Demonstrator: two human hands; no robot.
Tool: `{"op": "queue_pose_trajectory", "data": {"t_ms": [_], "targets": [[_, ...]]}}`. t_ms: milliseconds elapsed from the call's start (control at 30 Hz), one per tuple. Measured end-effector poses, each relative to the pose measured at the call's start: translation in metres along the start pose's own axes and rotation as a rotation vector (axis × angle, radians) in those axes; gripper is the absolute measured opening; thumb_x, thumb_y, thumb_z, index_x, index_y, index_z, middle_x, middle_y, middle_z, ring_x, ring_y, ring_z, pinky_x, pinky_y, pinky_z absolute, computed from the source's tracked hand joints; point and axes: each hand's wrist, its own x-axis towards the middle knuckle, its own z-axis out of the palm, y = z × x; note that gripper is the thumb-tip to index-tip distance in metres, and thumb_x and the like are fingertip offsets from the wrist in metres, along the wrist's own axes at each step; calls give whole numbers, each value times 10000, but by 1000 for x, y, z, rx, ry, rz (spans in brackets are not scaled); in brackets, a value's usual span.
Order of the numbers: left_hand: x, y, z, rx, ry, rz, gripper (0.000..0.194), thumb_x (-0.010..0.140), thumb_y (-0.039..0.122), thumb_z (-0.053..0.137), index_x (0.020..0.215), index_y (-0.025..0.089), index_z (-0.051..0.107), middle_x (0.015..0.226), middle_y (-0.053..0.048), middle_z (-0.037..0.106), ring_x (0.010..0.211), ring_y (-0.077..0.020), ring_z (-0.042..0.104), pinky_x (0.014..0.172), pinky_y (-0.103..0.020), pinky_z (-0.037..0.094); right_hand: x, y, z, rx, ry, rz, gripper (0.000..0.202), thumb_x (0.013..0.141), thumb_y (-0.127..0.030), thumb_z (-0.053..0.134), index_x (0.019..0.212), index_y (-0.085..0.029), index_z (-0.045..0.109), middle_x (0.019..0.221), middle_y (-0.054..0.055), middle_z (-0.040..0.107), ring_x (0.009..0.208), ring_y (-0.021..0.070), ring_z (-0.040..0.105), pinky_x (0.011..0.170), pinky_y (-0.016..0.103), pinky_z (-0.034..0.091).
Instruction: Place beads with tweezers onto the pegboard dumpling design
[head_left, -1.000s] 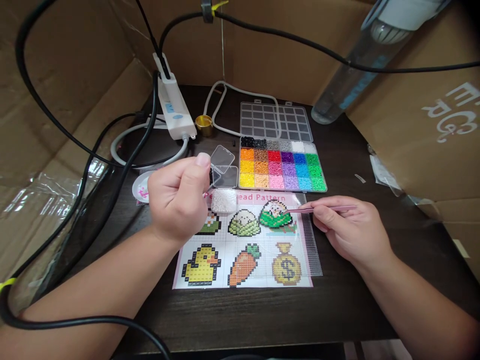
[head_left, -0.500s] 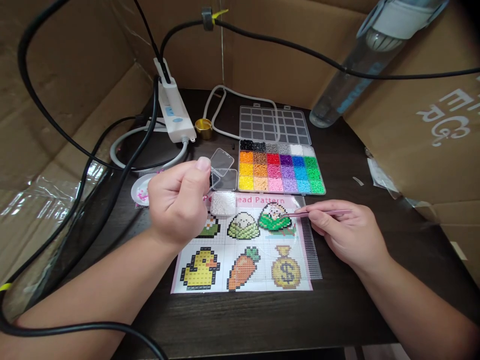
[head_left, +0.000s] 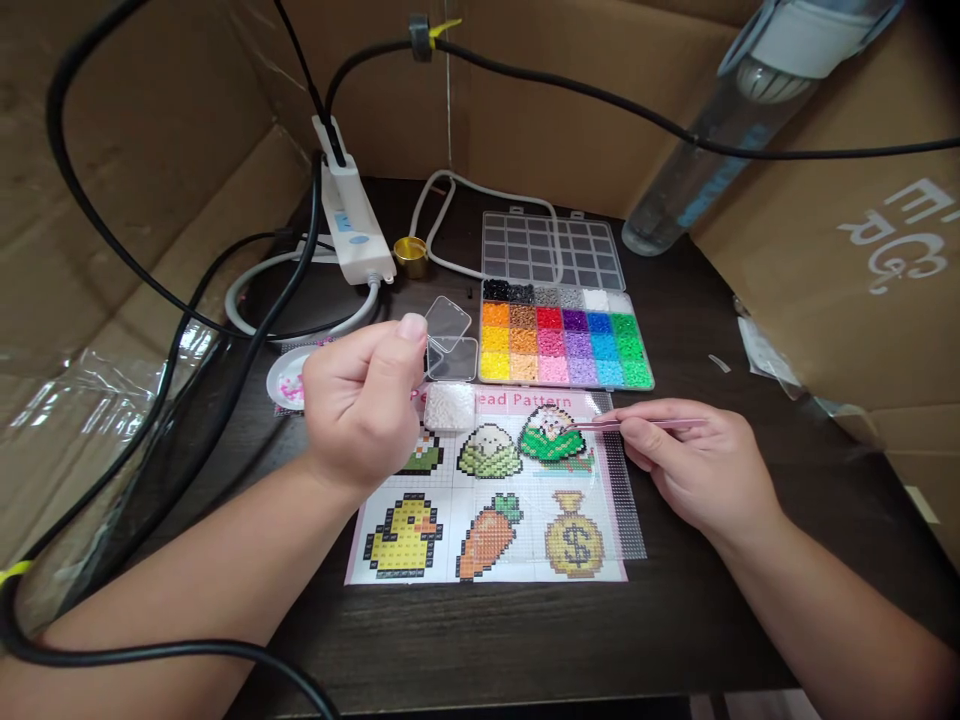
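Note:
Pink tweezers [head_left: 664,423] are pinched in my right hand [head_left: 697,460], their tips at the green and white bead figure [head_left: 553,437] on the upper right of the pattern sheet [head_left: 442,492]. A clear pegboard [head_left: 628,500] shows along the sheet's right side. My left hand [head_left: 367,400] is closed and raised left of a small box of white beads [head_left: 449,407]; what its fingers hold, if anything, is hidden. Behind that box lie small clear lids [head_left: 452,358]. The large bead case [head_left: 564,338], open, holds beads sorted by colour.
A white dish [head_left: 289,380] with pink beads is partly behind my left hand. The power strip [head_left: 356,225] and a gold cup [head_left: 411,257] stand farther back. Black cables [head_left: 259,340] run along the left, and a clear tube [head_left: 690,175] leans at the back right.
The whole view has shifted slightly. Both hands keep nearly the same poses, and the tweezer tips remain at the bead figure.

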Motion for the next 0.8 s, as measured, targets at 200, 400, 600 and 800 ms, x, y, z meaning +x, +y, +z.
{"op": "queue_pose_trajectory", "data": {"t_ms": [200,400,600,800], "targets": [[0,-2,-1,-3,-5,-4,545,902,332,608,476,173,308,438,21,276,407,-78,267,395,-310,164,0,-1,1,-39,5,-21,127,795,-342,756,871,-245,787,716,39,740,604,174,663,520,279,527],[-1,0,-2,-3,-9,-51,542,911,347,598,478,178,321,442,18,297,414,-90,280,407,-322,186,0,-2,1,-52,-6,-12,120,804,-334,749,873,-244,788,678,27,718,613,165,658,526,268,529],[-1,1,-2,12,-20,-34,533,928,321,570,479,176,323,448,23,291,418,-87,289,405,-308,181,-1,-2,1,-33,-13,-12,111,805,-329,752,873,-249,788,705,27,727,629,154,657,526,249,526],[-1,0,-1,29,-13,-23,525,927,313,561,480,172,324,445,25,300,418,-85,278,397,-298,187,-1,0,0,-27,-10,-16,112,804,-328,755,873,-246,791,688,29,716,614,139,639,501,226,495]]}}
